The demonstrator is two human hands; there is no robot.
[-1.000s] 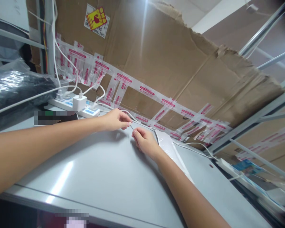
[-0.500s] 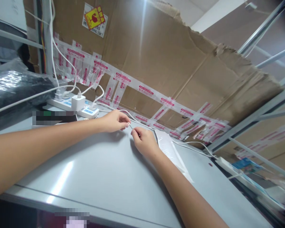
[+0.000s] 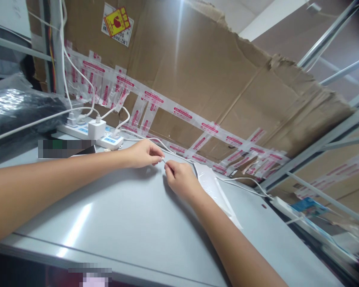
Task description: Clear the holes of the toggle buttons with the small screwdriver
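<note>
The left hand point(image 3: 146, 153) pinches a small white piece point(image 3: 162, 159) between thumb and fingertips; the piece sits at the very ends of the fingers, on the side facing the right hand point(image 3: 181, 177). The right hand is closed, thumb against forefinger, pinching a thin rod point(image 3: 165, 162) whose visible end points at the white piece — whether the two touch is too small to tell. Both items lie in the narrow gap between the hands, over the counter point(image 3: 107, 215), with shadows on the surface below. A white packet point(image 3: 214, 187) lies flat on the counter just beyond the right wrist, partly covered by the forearm. Behind the left forearm stands a white power strip point(image 3: 110, 140) — a cube-shaped adapter point(image 3: 97, 130) is plugged into it, cable attached. A taped cardboard sheet point(image 3: 182, 95) rises along the back edge. A dark bundle in clear plastic point(image 3: 20, 109) rests at far left.
</note>
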